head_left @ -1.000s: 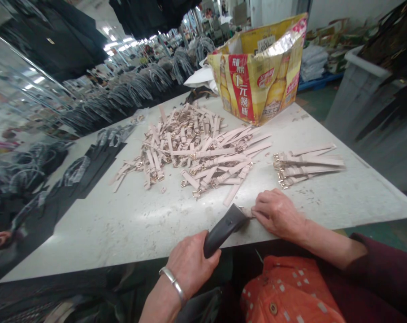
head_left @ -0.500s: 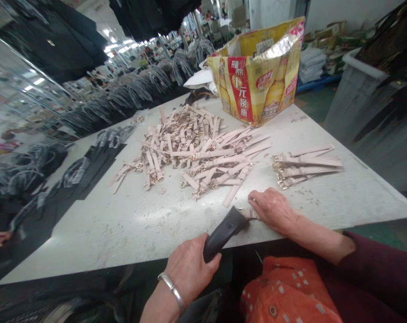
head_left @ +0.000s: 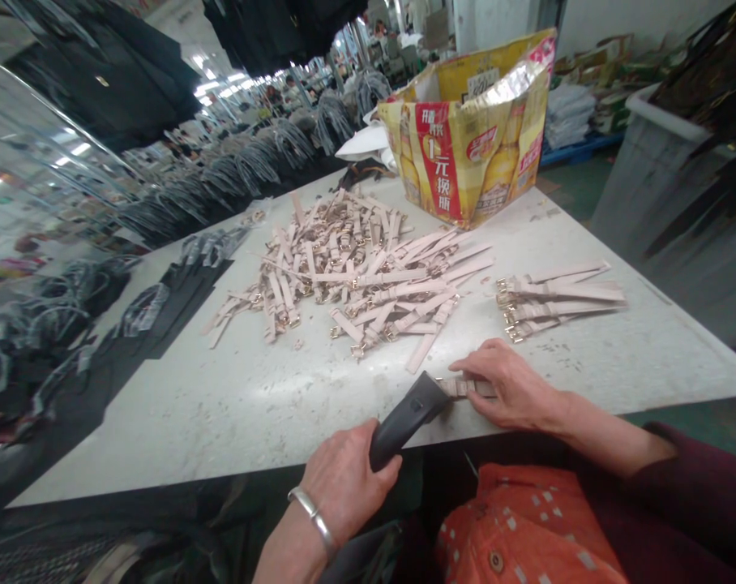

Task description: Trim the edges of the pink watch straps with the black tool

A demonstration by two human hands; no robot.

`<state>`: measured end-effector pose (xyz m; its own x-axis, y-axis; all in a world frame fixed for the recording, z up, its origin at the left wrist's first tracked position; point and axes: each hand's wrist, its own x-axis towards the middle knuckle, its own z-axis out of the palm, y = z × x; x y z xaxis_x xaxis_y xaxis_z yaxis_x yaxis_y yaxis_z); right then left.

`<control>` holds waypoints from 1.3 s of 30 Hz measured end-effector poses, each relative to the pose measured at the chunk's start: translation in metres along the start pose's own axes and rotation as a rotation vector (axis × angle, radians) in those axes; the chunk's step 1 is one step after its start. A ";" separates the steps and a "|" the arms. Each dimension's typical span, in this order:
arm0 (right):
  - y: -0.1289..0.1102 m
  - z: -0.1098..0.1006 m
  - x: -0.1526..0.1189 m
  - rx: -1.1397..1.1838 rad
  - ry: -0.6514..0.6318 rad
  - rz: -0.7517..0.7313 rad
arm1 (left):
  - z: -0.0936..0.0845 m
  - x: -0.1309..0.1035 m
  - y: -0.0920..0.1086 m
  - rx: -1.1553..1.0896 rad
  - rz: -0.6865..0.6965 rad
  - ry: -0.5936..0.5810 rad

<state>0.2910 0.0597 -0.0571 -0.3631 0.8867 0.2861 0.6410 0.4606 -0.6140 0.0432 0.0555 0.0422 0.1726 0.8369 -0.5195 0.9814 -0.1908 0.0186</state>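
My left hand (head_left: 349, 469) is closed around a black hand-held tool (head_left: 409, 418), shaped like a hair clipper, whose wide end points away from me. Against that end lies a short pale pink buckle strap (head_left: 464, 388), partly hidden by the tool and my fingers. The thumb and fingers of my right hand (head_left: 511, 388) grip this strap near the table edge. Beyond my hands spreads a heap of similar pink straps (head_left: 344, 251) with gold-coloured buckles. Farther right, several more straps (head_left: 562, 300) lie side by side, buckles to the left.
A yellow printed bag (head_left: 465, 154) stands open at the back of the pale table (head_left: 222, 422). Dark pieces with wrapped handles (head_left: 179, 292) line the left edge. A grey bin (head_left: 653, 170) with dark material stands at the right.
My right hand has shifted slightly right along the strap, and its thumb and fingers are spread more, showing more of the strap. My left hand and the tool stay almost still.
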 end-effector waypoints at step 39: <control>-0.005 -0.004 -0.007 -0.090 -0.097 0.101 | 0.007 0.013 0.000 -0.093 -0.002 0.076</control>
<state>0.2931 0.0516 -0.0533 -0.3548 0.9226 0.1515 0.7339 0.3752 -0.5663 0.0453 0.0629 0.0289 0.1732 0.8742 -0.4537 0.9847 -0.1439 0.0988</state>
